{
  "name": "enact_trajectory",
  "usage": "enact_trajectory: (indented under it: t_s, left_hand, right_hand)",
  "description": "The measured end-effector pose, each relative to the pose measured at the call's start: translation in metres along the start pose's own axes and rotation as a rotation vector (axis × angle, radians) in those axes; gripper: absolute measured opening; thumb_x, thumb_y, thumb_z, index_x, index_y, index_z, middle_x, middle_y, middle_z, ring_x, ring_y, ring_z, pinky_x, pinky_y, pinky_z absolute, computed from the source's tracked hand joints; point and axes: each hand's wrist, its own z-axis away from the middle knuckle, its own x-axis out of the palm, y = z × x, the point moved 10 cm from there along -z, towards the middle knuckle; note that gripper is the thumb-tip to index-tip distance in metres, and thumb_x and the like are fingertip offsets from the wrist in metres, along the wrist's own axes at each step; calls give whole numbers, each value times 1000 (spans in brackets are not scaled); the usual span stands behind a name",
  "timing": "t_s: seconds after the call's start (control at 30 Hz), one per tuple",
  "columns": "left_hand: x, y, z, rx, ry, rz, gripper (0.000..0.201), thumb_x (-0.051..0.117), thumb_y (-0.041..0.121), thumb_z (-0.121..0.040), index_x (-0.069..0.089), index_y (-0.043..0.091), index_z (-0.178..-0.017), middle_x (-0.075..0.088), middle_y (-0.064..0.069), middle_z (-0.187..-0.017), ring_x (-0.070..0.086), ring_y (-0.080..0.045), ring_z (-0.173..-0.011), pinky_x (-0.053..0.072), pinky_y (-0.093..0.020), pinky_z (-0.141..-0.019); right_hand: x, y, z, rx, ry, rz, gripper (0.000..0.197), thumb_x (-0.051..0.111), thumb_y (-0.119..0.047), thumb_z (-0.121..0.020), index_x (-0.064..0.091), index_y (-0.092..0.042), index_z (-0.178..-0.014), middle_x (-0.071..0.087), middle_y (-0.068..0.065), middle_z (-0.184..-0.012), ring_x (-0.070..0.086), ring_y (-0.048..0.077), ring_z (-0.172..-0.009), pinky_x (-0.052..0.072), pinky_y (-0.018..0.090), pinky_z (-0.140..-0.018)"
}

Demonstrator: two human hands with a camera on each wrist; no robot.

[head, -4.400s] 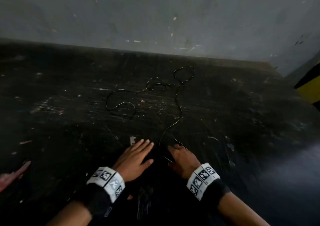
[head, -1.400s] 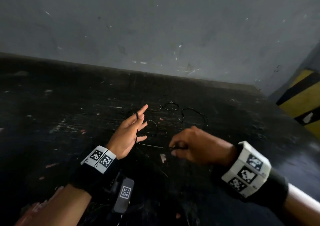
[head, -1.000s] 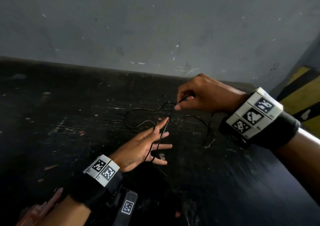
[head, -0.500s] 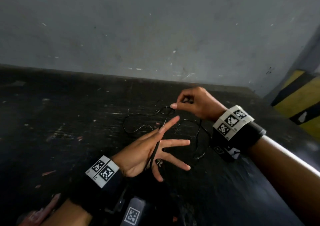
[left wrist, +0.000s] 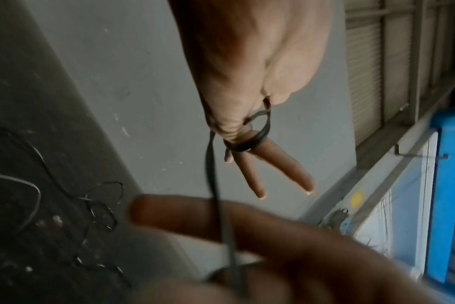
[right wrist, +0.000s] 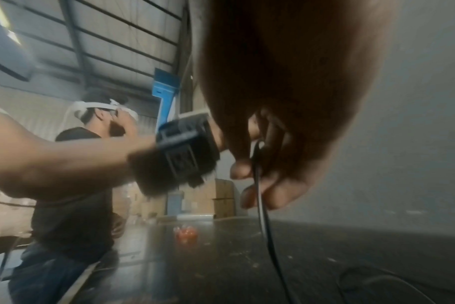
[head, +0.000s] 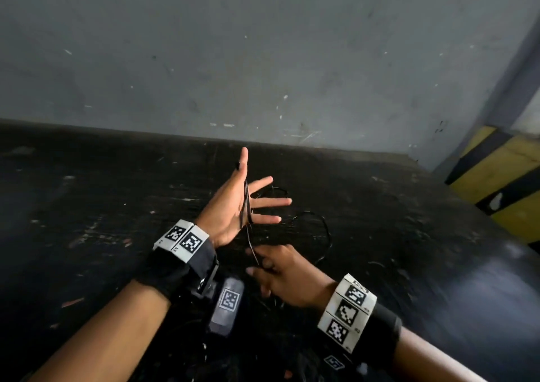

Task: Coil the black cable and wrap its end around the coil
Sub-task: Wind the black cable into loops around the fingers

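A thin black cable point(head: 246, 203) runs down across the palm of my raised left hand point(head: 233, 206), whose fingers are spread and straight. Its end point(head: 238, 165) sticks out where the thumb presses it against the forefinger. In the left wrist view the cable point(left wrist: 247, 144) loops round the base of the fingers point(left wrist: 257, 185). From the palm it drops to my right hand point(head: 263, 264), which pinches it just below the left wrist. The pinch shows in the right wrist view point(right wrist: 255, 164). The loose rest of the cable point(head: 323, 229) lies tangled on the black table point(head: 102, 206).
A grey wall point(head: 263, 60) stands along the table's far edge. A yellow and black striped post point(head: 502, 177) is at the right. In the right wrist view another person point(right wrist: 73, 164) sits past the table's left end and a small red thing point(right wrist: 186, 234) lies on the table.
My right hand came back from beyond the left hand to just below the left wrist, drawing the cable down across the left palm. The left hand rose and tilted more upright.
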Motion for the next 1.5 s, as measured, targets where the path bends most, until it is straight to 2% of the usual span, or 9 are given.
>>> enact_trajectory:
  t_s: [0.27, 0.47, 0.6, 0.83, 0.97, 1.07, 1.2, 1.33, 1.5]
  left_hand:
    - [-28, -38, 17, -120, 32, -464, 57, 30, 60, -87, 5, 63, -138, 24, -11, -156, 72, -19, -92, 60, -40, -58]
    - [5, -70, 45, -275, -226, -536, 52, 26, 58, -90, 11, 60, -140, 33, -11, -153, 70, -33, -96, 57, -34, -43]
    - [19, -75, 60, -370, -328, -511, 47, 25, 60, -88, 19, 64, -134, 35, -8, -153, 68, -34, -101, 58, -34, -43]
    - [42, -61, 75, -395, -489, -260, 47, 8, 55, -92, 21, 64, -136, 42, -6, -149, 60, -48, -110, 56, -31, -41]
    - [61, -47, 73, -356, -552, -127, 46, 12, 58, -91, 22, 64, -135, 44, -8, -148, 64, -42, -102, 56, -30, -40]
    - [66, -30, 58, -273, -505, 22, 47, 14, 59, -91, 24, 61, -137, 47, -12, -145, 68, -38, -97, 55, -31, -38]
    - [53, 2, 19, -123, -315, 117, 47, 20, 59, -92, 25, 57, -139, 48, -16, -143, 68, -39, -98, 57, -34, -41]
    - [40, 27, -12, -17, -166, 87, 47, 22, 58, -93, 19, 59, -140, 40, -18, -148, 65, -43, -103, 59, -33, -47]
    - [29, 33, -25, 58, -74, -22, 47, 21, 57, -95, 10, 59, -141, 30, -18, -153, 66, -39, -102, 60, -34, -52]
  right_hand:
    - [-43, -44, 13, 68, -240, 349, 15, 57, -22, -91, 66, -11, -97, 61, -8, -62, 59, 7, -49, 52, 19, -60]
    - [-92, -56, -9, 52, -339, 515, 10, 70, -21, -80, 67, -18, -71, 67, -2, -64, 57, 3, -44, 54, 27, -58]
    - [-131, -70, -31, -26, -244, 631, 22, 77, -35, -72, 63, -21, -63, 55, -9, -53, 51, 1, -49, 39, 10, -51]
    - [-186, -64, -40, -183, 40, 557, 28, 74, -40, -74, 64, -16, -63, 53, -8, -51, 47, 3, -47, 34, 11, -49]
    - [-173, -24, -42, -183, 157, 420, 42, 65, -47, -77, 65, -7, -64, 53, 3, -50, 38, 5, -42, 31, 17, -45]
    - [-142, -3, -31, -193, 240, 329, 49, 54, -52, -85, 57, -11, -57, 51, -1, -48, 38, 2, -42, 31, 20, -46]
    - [-98, 10, -19, -153, 271, 125, 24, 49, -20, -90, 63, -21, -71, 53, -20, -56, 52, -11, -51, 37, 14, -55]
    - [-58, 3, -16, -63, 126, 91, 14, 49, -18, -95, 56, -16, -107, 54, -12, -60, 54, -4, -44, 41, 11, -48]
    - [-37, -18, -3, 26, -69, 23, 13, 47, -10, -95, 51, -13, -107, 65, 7, -72, 63, 13, -50, 50, 19, -47]
